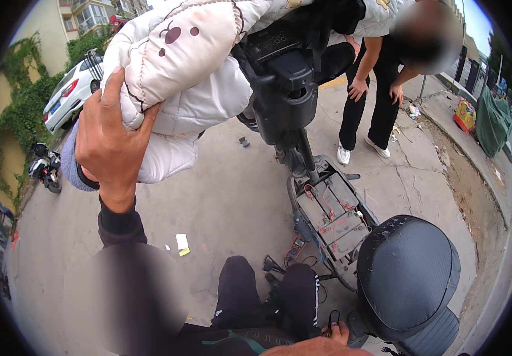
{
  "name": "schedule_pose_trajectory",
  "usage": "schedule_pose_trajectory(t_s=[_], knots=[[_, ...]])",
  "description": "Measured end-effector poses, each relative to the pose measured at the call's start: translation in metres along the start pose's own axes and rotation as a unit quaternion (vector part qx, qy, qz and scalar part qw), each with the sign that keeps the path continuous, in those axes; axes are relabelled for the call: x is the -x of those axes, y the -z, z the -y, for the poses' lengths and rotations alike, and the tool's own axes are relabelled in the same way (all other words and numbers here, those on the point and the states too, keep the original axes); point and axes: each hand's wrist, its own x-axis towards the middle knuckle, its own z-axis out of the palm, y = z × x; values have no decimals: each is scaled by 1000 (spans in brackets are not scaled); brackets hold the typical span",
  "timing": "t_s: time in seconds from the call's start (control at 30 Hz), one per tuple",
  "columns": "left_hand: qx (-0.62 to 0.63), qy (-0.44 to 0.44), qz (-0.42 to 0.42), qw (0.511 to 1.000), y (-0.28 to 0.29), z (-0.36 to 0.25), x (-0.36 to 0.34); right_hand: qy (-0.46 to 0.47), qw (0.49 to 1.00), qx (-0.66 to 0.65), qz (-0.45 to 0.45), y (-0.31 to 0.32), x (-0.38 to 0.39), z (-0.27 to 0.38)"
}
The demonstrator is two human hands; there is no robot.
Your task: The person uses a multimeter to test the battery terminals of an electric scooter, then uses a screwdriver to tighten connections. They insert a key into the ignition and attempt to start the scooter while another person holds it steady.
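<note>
My left hand (113,139) is raised at the upper left, its fingers closed on the white quilted handlebar cover (191,53) of an electric scooter. The cover has a brown cartoon animal face and a grey-blue fuzzy cuff (69,157). Low at the right, beside the scooter's black seat (407,267), my right hand (338,333) is partly hidden, with its fingers closed around a small black loop-shaped thing (333,318). Between the handlebar column and the seat, the open footboard bay shows several grey batteries (344,228) joined by red wires.
A red multimeter (294,249) lies on the ground beside the battery bay, near dark cables. Another person (369,89) bends forward at the far right, hands on knees. A white car (75,89) and a motorcycle (46,169) stand at the left. Paper scraps (182,241) lie on the pavement.
</note>
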Motion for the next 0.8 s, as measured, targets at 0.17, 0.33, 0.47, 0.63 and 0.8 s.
schedule_pose_trajectory(t_s=[0.17,0.33,0.47,0.63,0.8], knots=[[6,-17,-26,1000,1,2,-3,-109,905,-208,-355,17,-28,-90],[25,-10,-36,999,-5,-4,-5,-142,917,-213,-306,41,-36,-62],[15,-3,-31,999,-4,0,-1,-127,917,-204,-317,34,-47,-41],[26,-6,-26,999,-6,-2,-2,-81,919,-251,-293,48,-66,-67],[16,-1,-40,999,-3,0,-3,-67,913,-285,-284,44,-68,-69]])
